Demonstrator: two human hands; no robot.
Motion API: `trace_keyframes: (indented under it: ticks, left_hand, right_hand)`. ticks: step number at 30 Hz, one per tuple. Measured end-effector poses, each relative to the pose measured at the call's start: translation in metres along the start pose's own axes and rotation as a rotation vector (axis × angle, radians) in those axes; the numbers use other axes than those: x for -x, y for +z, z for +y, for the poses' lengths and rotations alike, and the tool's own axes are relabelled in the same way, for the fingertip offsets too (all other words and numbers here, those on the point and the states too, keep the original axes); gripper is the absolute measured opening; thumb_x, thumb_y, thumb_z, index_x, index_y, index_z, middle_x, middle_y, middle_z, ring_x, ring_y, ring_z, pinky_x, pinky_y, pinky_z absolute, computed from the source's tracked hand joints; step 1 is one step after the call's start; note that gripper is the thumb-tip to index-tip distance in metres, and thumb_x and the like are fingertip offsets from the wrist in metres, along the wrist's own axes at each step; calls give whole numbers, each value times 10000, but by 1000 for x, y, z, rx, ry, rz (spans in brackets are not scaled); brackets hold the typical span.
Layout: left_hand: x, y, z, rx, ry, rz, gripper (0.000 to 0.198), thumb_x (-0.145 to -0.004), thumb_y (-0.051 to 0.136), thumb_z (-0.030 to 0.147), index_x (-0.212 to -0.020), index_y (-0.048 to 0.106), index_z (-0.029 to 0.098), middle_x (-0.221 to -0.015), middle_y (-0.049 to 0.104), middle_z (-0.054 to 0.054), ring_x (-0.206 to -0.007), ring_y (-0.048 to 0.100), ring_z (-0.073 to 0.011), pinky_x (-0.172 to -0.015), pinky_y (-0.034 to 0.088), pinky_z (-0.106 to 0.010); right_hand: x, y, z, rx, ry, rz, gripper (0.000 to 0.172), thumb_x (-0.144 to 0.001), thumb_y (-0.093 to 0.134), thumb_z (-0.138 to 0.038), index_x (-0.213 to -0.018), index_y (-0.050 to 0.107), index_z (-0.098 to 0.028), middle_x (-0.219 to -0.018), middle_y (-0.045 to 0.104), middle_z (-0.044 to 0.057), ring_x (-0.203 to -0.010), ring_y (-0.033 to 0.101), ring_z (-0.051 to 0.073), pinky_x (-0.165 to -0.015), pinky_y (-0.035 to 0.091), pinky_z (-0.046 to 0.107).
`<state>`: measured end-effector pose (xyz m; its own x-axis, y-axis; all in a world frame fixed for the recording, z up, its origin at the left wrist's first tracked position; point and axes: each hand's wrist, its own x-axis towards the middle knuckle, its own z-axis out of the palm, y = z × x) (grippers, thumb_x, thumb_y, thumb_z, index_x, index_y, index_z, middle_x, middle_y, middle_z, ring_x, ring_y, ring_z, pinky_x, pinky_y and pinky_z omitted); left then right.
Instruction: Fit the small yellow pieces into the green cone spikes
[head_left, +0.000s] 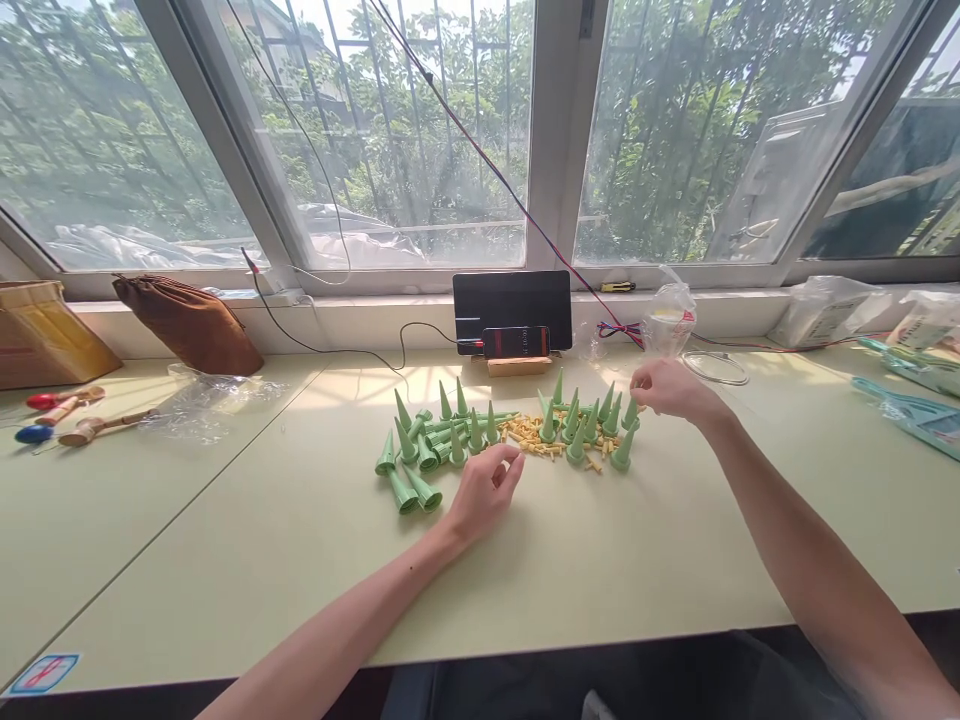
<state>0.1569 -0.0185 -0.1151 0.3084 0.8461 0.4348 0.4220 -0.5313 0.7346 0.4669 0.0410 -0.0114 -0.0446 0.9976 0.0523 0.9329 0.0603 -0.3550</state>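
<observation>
Several green cone-shaped spikes stand and lie in a cluster on the pale green table, with a heap of small yellow pieces between two groups of them. My left hand rests on the table just in front of the yellow pieces, fingers curled with the tips pinched together; what they hold is too small to make out. My right hand hovers at the right end of the cones, fingers curled down over the upright ones there.
A phone leans on a wooden stand before a black panel at the window sill. A brown pouch, clear plastic wrap and wooden toys lie at the left. Plastic bags and teal packages sit at the right.
</observation>
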Motion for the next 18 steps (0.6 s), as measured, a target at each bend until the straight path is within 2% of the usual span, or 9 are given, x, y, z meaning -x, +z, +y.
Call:
trace_keyframes:
  ticks: [5, 8, 11, 14, 16, 18]
  left_hand:
    - [0, 0, 0, 11, 1, -9, 219, -945, 475, 330, -844, 589, 172, -729, 555, 10, -515, 387, -72, -483, 320, -205]
    - [0, 0, 0, 11, -1, -13, 220, -945, 474, 330, -839, 586, 172, -734, 558, 9, -519, 392, -73, -486, 321, -206]
    - [0, 0, 0, 7, 1, -11, 220, -947, 471, 328, -840, 585, 173, -739, 562, 11, -521, 396, -71, -489, 324, -206]
    - [0, 1, 0, 5, 0, -10, 217, -947, 470, 327, -846, 587, 174, -737, 561, 14, -521, 395, -69, -494, 328, -206]
    - [0, 0, 0, 6, 2, -8, 220, -948, 469, 328, -843, 586, 174, -739, 562, 13, -520, 390, -69, -496, 330, -208]
    - [0, 0, 1, 3, 4, -8, 223, -949, 467, 330, -843, 585, 173, -745, 566, 11, -520, 387, -71, -500, 333, -212]
  right_hand:
    - [-11, 15, 15, -79, 0, -93, 129, -708, 554, -128, -669, 676, -141, -619, 686, 27, -469, 608, 121, -462, 402, 200]
    - [-12, 16, 17, -85, 19, -84, 113, -755, 577, -182, -755, 685, -147, -654, 697, 27, -462, 596, 116, -476, 406, 208]
    - [-9, 12, 12, -1, 60, 6, 163, -803, 575, -238, -880, 692, -154, -678, 699, 37, -502, 604, 135, -516, 416, 228]
    - [-4, 7, 1, 103, 51, 224, 187, -827, 555, -245, -904, 710, -173, -738, 708, 59, -677, 638, 186, -579, 416, 246]
    - [0, 6, -9, 93, -16, 294, 208, -849, 531, -258, -891, 723, -189, -727, 706, 51, -703, 632, 192, -605, 413, 253]
    - [3, 8, -19, 58, -150, 269, 234, -871, 518, -285, -878, 735, -199, -751, 713, 41, -702, 629, 179, -643, 416, 255]
